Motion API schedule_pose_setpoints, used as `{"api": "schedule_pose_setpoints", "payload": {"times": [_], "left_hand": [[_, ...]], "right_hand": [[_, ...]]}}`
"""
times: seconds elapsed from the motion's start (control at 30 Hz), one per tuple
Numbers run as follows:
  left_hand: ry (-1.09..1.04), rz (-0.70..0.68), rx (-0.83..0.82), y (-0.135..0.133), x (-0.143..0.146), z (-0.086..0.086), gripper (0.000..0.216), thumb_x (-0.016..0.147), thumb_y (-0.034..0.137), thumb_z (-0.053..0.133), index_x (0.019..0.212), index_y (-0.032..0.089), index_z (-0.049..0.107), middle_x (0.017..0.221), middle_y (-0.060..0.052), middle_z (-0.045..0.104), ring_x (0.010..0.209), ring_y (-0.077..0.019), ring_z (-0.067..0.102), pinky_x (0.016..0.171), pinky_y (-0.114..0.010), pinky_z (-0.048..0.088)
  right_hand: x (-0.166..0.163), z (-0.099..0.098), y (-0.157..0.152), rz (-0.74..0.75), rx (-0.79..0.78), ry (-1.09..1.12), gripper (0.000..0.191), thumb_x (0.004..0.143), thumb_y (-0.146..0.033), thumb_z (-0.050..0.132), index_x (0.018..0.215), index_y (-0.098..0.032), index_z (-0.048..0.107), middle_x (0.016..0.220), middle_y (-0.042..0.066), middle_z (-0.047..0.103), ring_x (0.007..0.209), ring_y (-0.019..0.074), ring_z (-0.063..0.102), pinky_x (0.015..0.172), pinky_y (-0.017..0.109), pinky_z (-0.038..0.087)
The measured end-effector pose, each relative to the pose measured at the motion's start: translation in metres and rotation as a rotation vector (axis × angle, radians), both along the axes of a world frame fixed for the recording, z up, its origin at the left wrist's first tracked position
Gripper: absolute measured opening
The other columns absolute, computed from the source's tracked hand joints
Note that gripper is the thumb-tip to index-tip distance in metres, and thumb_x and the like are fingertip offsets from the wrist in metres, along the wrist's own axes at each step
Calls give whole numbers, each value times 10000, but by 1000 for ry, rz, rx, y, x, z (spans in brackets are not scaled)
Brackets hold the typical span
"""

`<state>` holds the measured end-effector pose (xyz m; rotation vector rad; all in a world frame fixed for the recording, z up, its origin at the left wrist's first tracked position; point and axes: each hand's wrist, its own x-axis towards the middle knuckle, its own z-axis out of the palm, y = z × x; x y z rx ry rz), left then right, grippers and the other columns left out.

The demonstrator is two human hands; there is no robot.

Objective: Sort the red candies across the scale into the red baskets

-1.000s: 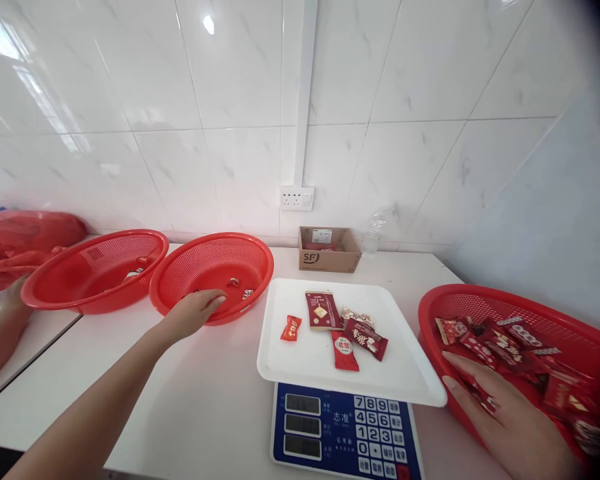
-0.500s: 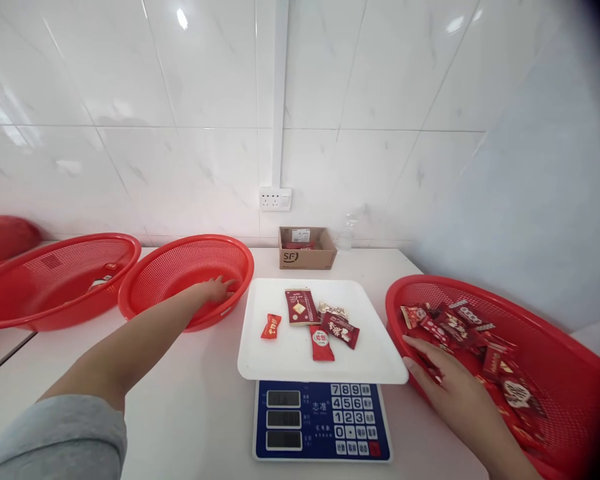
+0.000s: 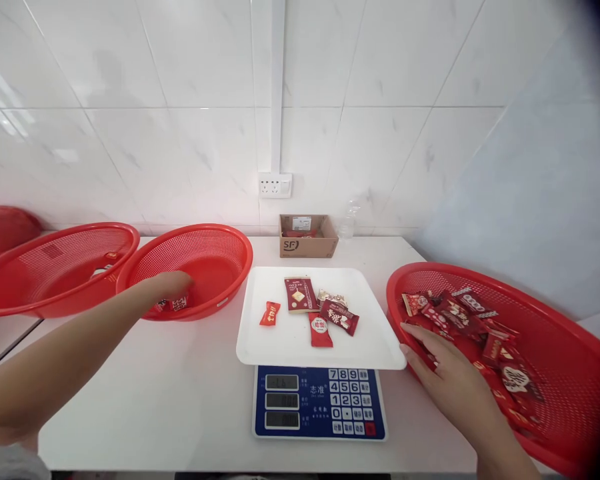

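Observation:
My left hand reaches down into the middle red basket, over red wrapped snacks by its near wall. Its fingers are turned away and cannot be made out. At the right, my right hand lies over the near-left rim of another red basket, thumb and forefinger closed about that edge. Many red and maroon snack packets fill this basket. Between my hands stands a digital scale. Its white tray carries several packets, including a large maroon one and a small red one.
A third red basket with a few pieces inside stands at the far left, a red bundle behind it. Against the wall are a small cardboard box and a clear plastic bottle. A socket is fixed to the tiles.
My left hand has moved left and deeper within the middle basket, where red packets now show beside it. My right hand stays at the rim. The view has tilted slightly.

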<state>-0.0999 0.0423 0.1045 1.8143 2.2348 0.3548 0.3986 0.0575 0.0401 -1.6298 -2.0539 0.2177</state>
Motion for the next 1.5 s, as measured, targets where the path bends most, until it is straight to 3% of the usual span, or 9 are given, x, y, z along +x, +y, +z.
{"api": "schedule_pose_setpoints", "payload": {"times": [0.17,0.27,0.37,0.53,0.77,1.0,1.2,1.37,1.5], "left_hand": [[31,-148,85,-16,64,15,386,889,439,400,1179,280,598,1246,-66,609,1131,-283,562,920,-425,453],[2,-432,172,-30,113,3,383,906,398,429,1213,222,577,1245,-91,608,1147,-255,554,953,-398,457],[27,-544,174,-33,142,-15,316,898,276,462,1170,195,600,1204,-97,626,1091,-242,584,924,-382,483],[33,-469,150,-20,150,-22,289,880,152,411,1070,186,626,1115,-94,664,1030,-245,611,885,-388,497],[-310,-207,308,-37,154,-17,229,920,300,381,1078,213,523,906,-45,673,746,-184,624,644,-305,498],[-605,-53,456,-62,164,-22,202,920,363,388,1052,231,465,641,45,469,517,-125,458,493,-242,409],[-674,-128,475,-79,166,-28,140,919,360,430,979,239,464,725,19,535,596,-126,523,549,-254,451],[-807,-281,324,-92,182,-33,164,875,376,526,971,244,506,822,-9,616,707,-147,596,631,-280,515],[-909,-298,231,-91,191,-30,188,838,323,587,1005,250,542,889,-13,647,796,-153,625,709,-283,530]], "right_hand": [[-2,0,2,1,0,-7,456,867,-472,426,1159,-189,632,1211,116,644,1137,321,578,914,496,496],[-4,2,2,-12,-13,-5,459,867,-463,422,1168,-184,627,1217,119,640,1148,321,570,920,500,490],[-5,4,1,-1,-9,10,446,863,-453,434,1158,-183,629,1217,119,640,1145,315,574,934,498,480],[-5,8,-3,3,-16,37,446,855,-446,441,1156,-176,628,1220,124,639,1151,308,569,948,500,469],[-21,16,-11,-21,102,90,398,877,-418,432,1101,-167,646,1171,138,660,1121,294,583,936,491,479],[-65,23,-26,251,68,208,290,906,-358,460,1080,-225,650,1106,92,688,1035,235,632,864,411,540],[-96,32,-40,456,44,282,257,921,-311,463,1084,-231,645,1046,81,706,992,216,647,854,390,536],[-118,42,-56,726,-70,366,267,928,-411,463,1009,-217,626,935,59,712,857,180,656,751,318,535],[-126,45,-57,753,-49,346,279,930,-428,449,927,-199,607,856,55,700,772,174,644,684,299,519]]}}
